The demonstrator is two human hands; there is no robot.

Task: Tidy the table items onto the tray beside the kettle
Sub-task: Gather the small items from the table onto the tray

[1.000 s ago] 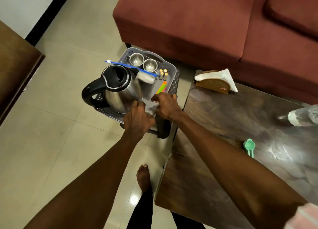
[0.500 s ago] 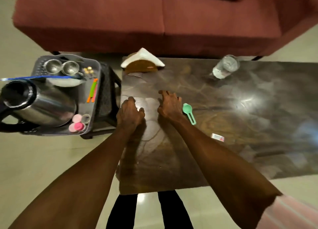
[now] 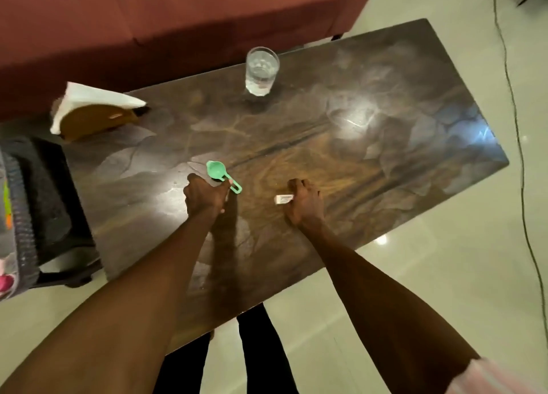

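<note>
A green plastic scoop (image 3: 216, 170) lies on the dark wooden table (image 3: 370, 144), bowl pointing away from me. My left hand (image 3: 204, 196) is on its handle, thumb and fingers pinching it. A small white sachet (image 3: 283, 199) lies to the right. My right hand (image 3: 305, 201) has its fingers curled down onto the sachet's right end, pinching it against the tabletop. The grey tray (image 3: 17, 215) shows only as a strip at the left edge, on a dark stool. The kettle is out of view.
A glass of water (image 3: 262, 70) stands near the table's far edge. A wicker napkin holder (image 3: 98, 122) with a white napkin (image 3: 89, 97) sits at the far left corner. A red sofa (image 3: 178, 17) lies beyond. A cable (image 3: 516, 121) runs over the floor on the right.
The view swung right from the tray to the table. Both hands left the tray, crossed to the tabletop and moved right: the left reached the green scoop, the right reached the white sachet.
</note>
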